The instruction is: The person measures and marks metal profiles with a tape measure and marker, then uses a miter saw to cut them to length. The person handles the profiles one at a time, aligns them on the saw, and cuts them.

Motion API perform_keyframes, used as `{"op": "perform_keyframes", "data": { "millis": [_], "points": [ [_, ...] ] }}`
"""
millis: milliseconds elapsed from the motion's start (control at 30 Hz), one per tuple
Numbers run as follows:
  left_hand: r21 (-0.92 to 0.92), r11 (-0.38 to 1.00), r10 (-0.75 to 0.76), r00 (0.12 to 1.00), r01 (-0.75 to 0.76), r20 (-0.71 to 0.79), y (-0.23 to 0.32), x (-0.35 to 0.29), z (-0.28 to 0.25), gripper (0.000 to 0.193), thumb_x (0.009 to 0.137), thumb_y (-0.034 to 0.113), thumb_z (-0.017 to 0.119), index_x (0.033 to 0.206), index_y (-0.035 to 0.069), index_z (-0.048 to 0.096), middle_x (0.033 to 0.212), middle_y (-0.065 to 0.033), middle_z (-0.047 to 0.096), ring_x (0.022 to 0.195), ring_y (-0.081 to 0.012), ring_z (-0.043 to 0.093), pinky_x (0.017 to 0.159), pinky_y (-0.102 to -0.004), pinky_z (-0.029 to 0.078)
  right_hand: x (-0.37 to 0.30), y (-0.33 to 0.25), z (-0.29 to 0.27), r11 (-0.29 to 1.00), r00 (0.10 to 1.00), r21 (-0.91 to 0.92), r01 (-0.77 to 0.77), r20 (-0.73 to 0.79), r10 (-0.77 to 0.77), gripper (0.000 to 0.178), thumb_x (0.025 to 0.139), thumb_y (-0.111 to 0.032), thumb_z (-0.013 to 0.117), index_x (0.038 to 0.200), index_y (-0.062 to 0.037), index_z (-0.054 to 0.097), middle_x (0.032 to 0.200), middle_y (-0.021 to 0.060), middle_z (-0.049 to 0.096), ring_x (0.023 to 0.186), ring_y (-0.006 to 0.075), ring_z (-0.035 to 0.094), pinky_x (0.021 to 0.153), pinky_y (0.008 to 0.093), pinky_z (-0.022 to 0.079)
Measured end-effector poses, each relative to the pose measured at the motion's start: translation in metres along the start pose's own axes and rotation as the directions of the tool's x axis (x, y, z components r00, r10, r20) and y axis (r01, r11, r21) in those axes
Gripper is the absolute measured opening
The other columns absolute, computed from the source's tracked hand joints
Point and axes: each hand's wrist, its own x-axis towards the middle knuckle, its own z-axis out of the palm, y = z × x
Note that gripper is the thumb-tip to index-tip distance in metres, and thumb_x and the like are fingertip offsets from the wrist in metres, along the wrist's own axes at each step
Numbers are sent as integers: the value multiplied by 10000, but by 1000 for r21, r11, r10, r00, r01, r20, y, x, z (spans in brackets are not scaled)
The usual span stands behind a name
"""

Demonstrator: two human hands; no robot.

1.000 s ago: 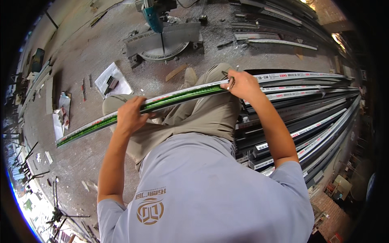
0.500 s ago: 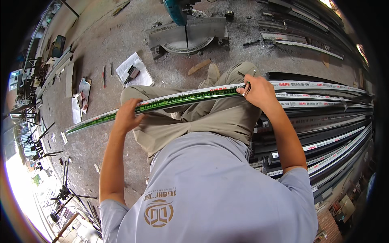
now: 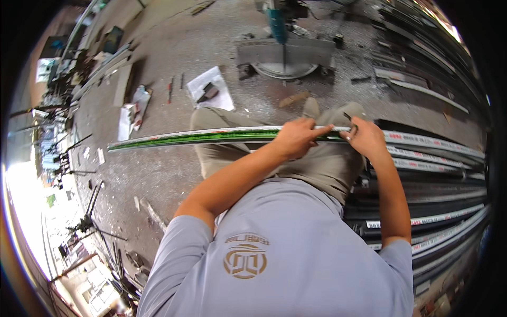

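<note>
A long metal profile (image 3: 232, 130) with a white printed film lies across my lap. Along its near side runs the green blade of a tape measure (image 3: 174, 139), its case out of sight. My left hand (image 3: 297, 138) lies over profile and blade, thumb on the near side, forefinger stretched toward my right hand. Its other fingers look curled over the far edge, though blurred. My right hand (image 3: 368, 138) is closed around a thin dark pen-like tool (image 3: 347, 115) above my right knee. That hand's fingertips meet the profile beside the left forefinger.
Ahead on the floor stands a mitre saw (image 3: 285, 58), a wood scrap (image 3: 294, 99) nearer me. Paper (image 3: 211, 87) with dark profile pieces lies to its left. Stacked profiles (image 3: 422, 161) crowd my right side. A thin black stand (image 3: 87, 222) is at the left.
My left hand has slid right along the profile, from near my left knee to beside my right hand. The right hand keeps its hold on the pen-like tool. The view has shifted left.
</note>
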Motion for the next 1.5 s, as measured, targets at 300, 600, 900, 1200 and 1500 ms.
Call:
{"op": "perform_keyframes", "data": {
  "millis": [300, 600, 900, 1200, 1500],
  "points": [
    [131, 991, 8, 1000, -6, -19, -3, -42, -27, 799, 829, 192, 775, 1548, 402, 500, 1073, -79, 592, 941, -271, 614, 780, -378, 549, -17, -10, -10, 997, 995, -19, 74, -68, -75, 453, 795, -418, 875, 834, -45, 622, 701, 202, 665, 747, 444, 675, 648, 522, 511],
    [142, 989, 39, 999, -37, -10, 2, -27, -4, 787, 802, 94, 701, 1525, 363, 543, 1073, -108, 576, 957, -299, 576, 828, -405, 501, -1, -8, -15, 1000, 1000, -27, -16, -3, 15, 459, 792, -447, 880, 795, -53, 644, 695, 144, 702, 721, 413, 691, 677, 513, 536],
    [173, 983, 63, 998, -63, 2, 13, -16, 5, 688, 833, 82, 651, 1480, 309, 589, 1121, -146, 564, 1018, -328, 568, 860, -435, 477, 0, -62, -7, 782, 915, 475, 404, -222, -337, 212, 1011, -226, 686, 945, -24, 682, 776, 185, 673, 720, 368, 677, 666, 427, 523],
    [29, 998, 59, 997, -58, -42, 6, -18, 8, 525, 825, 44, 643, 1320, 218, 676, 1080, -152, 569, 1018, -347, 572, 851, -463, 466, 27, -45, 77, 608, 974, 768, 202, -224, -40, 350, 1070, -291, 585, 1271, -10, 639, 1168, 211, 717, 1104, 332, 692, 958, 372, 516],
    [-1, 999, -41, 998, 41, 54, -7, -49, -27, 657, 895, 46, 676, 1485, 322, 591, 1372, -171, 591, 1167, -346, 609, 993, -449, 494, 17, 2, 54, 718, 940, 667, 201, -336, 49, 281, 1058, -248, 627, 1101, 10, 730, 970, 122, 785, 812, 199, 737, 743, 315, 549]
  ]
}}
